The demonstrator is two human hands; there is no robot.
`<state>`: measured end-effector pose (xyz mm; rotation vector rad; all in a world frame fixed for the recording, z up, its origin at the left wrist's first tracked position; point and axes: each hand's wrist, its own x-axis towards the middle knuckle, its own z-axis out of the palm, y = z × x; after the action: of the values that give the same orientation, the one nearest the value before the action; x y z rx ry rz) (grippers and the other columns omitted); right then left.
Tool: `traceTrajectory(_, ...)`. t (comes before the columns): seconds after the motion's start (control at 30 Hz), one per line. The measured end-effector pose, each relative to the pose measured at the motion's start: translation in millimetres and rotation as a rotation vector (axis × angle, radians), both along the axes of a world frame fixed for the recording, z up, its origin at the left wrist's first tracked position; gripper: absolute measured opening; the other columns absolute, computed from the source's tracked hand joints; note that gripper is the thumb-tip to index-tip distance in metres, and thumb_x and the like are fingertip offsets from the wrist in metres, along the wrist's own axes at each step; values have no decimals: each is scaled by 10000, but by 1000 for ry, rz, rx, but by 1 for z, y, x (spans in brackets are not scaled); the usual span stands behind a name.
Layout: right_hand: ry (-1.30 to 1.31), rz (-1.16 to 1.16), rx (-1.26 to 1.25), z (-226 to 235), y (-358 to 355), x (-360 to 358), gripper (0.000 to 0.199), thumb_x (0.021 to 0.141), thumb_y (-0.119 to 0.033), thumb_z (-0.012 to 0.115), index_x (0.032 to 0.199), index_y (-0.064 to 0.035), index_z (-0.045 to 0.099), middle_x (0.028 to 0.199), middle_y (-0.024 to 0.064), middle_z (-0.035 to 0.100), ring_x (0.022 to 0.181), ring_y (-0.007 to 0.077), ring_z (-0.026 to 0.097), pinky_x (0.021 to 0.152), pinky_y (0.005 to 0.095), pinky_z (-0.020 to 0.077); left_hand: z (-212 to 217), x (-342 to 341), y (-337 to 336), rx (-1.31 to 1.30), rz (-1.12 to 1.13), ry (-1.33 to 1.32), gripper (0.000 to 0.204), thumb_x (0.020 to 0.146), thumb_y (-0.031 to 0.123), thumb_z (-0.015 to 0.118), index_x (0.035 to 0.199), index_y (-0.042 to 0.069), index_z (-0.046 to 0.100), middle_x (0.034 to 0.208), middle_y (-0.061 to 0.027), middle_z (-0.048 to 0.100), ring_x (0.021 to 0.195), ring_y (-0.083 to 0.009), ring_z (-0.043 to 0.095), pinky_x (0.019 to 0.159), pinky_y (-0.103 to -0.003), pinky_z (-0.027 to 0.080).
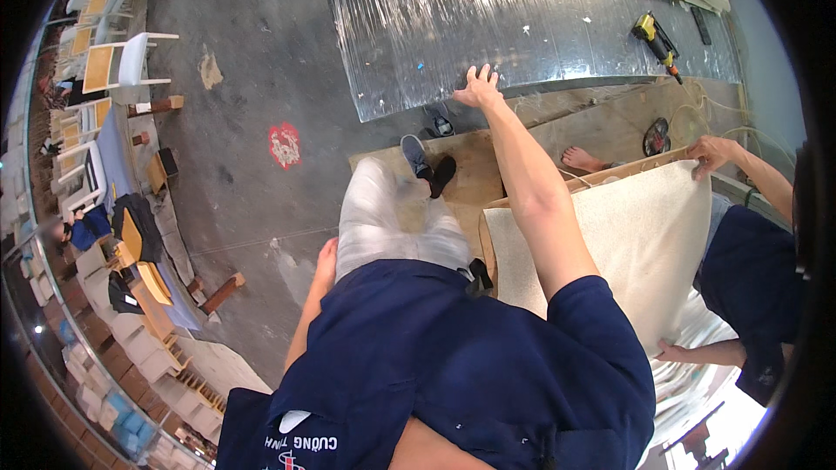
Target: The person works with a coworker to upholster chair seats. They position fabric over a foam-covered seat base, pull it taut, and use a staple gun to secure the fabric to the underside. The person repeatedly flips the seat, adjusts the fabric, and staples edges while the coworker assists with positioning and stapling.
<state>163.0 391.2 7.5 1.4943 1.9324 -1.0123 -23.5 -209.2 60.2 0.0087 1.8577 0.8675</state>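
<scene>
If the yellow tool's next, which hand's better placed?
Likely the right hand: open at the near edge of the table, closer to the yellow tool. The left hand is down beside the thigh.

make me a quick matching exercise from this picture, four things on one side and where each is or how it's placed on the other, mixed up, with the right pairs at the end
Things
1. right hand
2. left hand
3. yellow-and-black tool
4. cream cloth

Places and states
A. lowered beside the pale trousers
B. held by another person
C. spread open at the near edge of the plastic-covered table
D. lying on top of the table

Right pairs: 1-C, 2-A, 3-D, 4-B
</scene>
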Motion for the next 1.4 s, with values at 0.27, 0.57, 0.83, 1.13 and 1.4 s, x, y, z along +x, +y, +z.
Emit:
traceTrajectory(0.27, 77, -11, 30, 3, -3, 17, 968, 935, -454, 694, 1713, -208, 173, 1799, 117, -42, 1648, 394, 24, 1226, 671, 301, 29, 16, 2, -144, -229, 115, 458, 1130, 348, 500, 1399, 3, 635, 1336, -107, 710, 1255, -209, 635, 1084, -341, 471)
traceTrajectory(0.57, 399, -241, 238, 35, -6, 19, 798, 955, -412, 622, 1630, -78, 358, 1678, 289, 323, 1464, 465, 460, 1194, 508, 422, 46, 26, 32, -85, -112, -19, 432, 1146, 305, 488, 1423, -9, 591, 1313, -111, 706, 1229, -192, 641, 1057, -349, 495)
traceTrajectory(0.83, 820, -601, 667, 92, -21, 0, 722, 936, -342, 623, 1569, -45, 443, 1643, 281, 399, 1391, 456, 544, 1157, 473, 455, 4, -13, 43, 13, -326, 20, 407, 1145, 247, 443, 1402, -21, 609, 1301, -106, 713, 1185, -165, 659, 1014, -307, 506)
traceTrajectory(1.13, 1314, -850, 357, 231, -156, 77, 320, 1039, -233, 639, 1298, -45, 662, 1119, 167, 753, 1016, 292, 740, 911, 385, 560, 49, -44, 95, -115, -446, -37, 410, 1107, 249, 507, 1412, -3, 617, 1246, -64, 713, 1132, -150, 648, 1019, -306, 489)
traceTrajectory(1.4, 457, -693, 66, 230, -449, 209, 392, 1006, -296, 708, 1322, -66, 698, 1153, 119, 716, 1103, 293, 690, 975, 386, 534, 144, -12, 167, 17, -924, -162, 271, 1024, 243, 695, 1214, 51, 697, 1150, -52, 678, 987, -183, 627, 902, -330, 504)
